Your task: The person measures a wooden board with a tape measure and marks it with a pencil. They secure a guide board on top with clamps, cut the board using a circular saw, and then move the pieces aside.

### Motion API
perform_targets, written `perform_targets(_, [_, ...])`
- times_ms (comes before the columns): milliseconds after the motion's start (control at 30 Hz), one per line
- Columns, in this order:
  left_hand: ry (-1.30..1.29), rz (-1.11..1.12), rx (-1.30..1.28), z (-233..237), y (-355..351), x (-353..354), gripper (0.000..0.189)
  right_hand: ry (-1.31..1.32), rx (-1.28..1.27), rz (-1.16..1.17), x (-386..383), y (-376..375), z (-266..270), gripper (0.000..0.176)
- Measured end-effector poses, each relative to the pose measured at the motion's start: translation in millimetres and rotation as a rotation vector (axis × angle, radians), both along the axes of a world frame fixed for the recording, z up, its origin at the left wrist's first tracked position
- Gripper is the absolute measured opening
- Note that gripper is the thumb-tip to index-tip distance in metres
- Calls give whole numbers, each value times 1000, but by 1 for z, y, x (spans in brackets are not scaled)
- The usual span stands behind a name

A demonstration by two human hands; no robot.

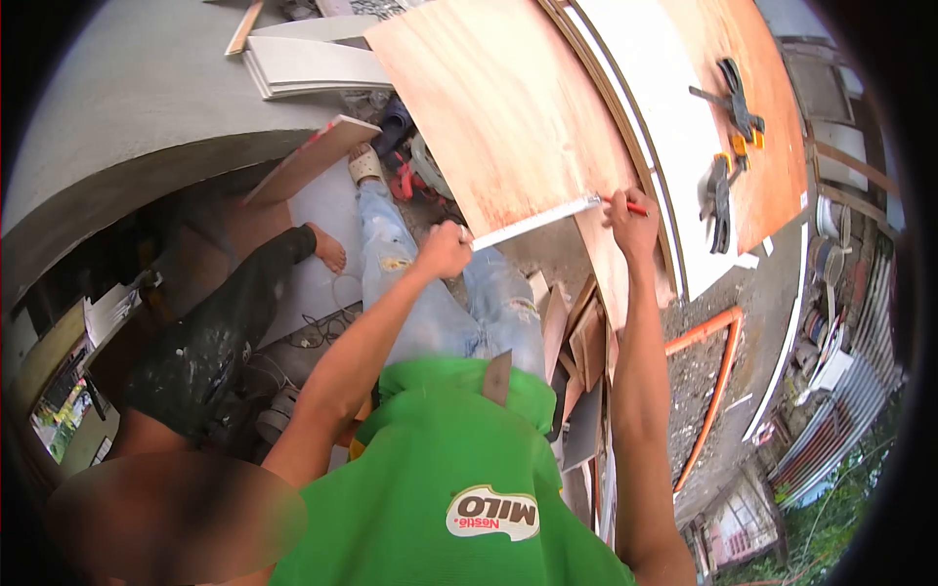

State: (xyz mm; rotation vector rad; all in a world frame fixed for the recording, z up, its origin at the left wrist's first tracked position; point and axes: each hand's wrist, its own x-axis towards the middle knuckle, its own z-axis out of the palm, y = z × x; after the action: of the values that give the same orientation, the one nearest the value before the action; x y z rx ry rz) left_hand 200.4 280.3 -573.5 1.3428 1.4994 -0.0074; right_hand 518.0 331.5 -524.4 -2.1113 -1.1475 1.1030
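Observation:
A thin plywood sheet (518,107) lies in front of me. Along its near edge runs a narrow straight white strip (537,223), perhaps a measuring tape or ruler; its markings cannot be read. My left hand (446,249) is closed around the strip's left end. At the strip's right end, my right hand (633,225) is closed on a red pencil (637,208), which points left toward the strip. Below the right hand, a narrow piece of plywood (604,269) extends from the sheet.
Two black-and-yellow clamps (739,105) lie on boards to the right. Another person's paint-spattered trousers (210,337) and bare foot are at left. Wood offcuts (584,337) lean beside my legs. White boards (318,63) are stacked at the back. An orange pipe (705,400) lies at right.

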Motion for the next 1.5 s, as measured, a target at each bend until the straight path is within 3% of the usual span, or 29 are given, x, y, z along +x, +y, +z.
perform_targets(33, [-2,-13,-91,3,0,-1,23,15,23,-28,-3,3,0,27])
perform_targets(200, [6,27,-47,-8,33,-33,25,31,203,-210,-26,15,30,29])
perform_targets(267, [-14,-56,45,-14,87,-68,25,21,229,-229,-34,26,31,29])
perform_targets(333, [144,-72,218,-9,147,-96,23,50,238,-196,-42,38,24,29])
perform_targets(400, [146,-7,138,39,214,-109,23,79,246,-150,-48,57,14,29])
perform_targets(467, [228,-9,339,15,260,-134,23,140,281,-166,-62,79,13,29])
perform_targets(567, [221,11,387,13,314,-161,25,242,315,-244,-83,118,15,28])
perform_targets(600, [224,13,393,14,325,-165,25,246,321,-242,-88,132,13,28])
perform_targets(667, [202,-44,165,20,343,-168,24,259,372,-223,-100,154,8,29])
perform_targets(733, [132,-61,86,7,346,-170,31,277,422,-207,-110,173,6,32])
perform_targets(833, [178,-83,172,-9,343,-167,44,287,435,-205,-121,192,9,39])
perform_targets(900, [152,-85,176,-11,343,-168,43,307,439,-196,-129,201,12,51])
perform_targets(1067, [132,-102,174,-9,344,-167,42,347,414,-224,-141,216,10,62])
perform_targets(1167, [163,-104,187,-7,345,-165,41,178,510,-87,-139,220,5,57])
perform_targets(1233, [199,-89,223,-8,345,-163,26,139,487,-87,-140,226,3,54])
perform_targets(1333, [215,-106,257,-10,345,-164,26,180,490,-78,-142,242,-4,39])
perform_targets(1500, [187,-109,233,-10,346,-164,26,52,384,131,-138,289,-17,28])
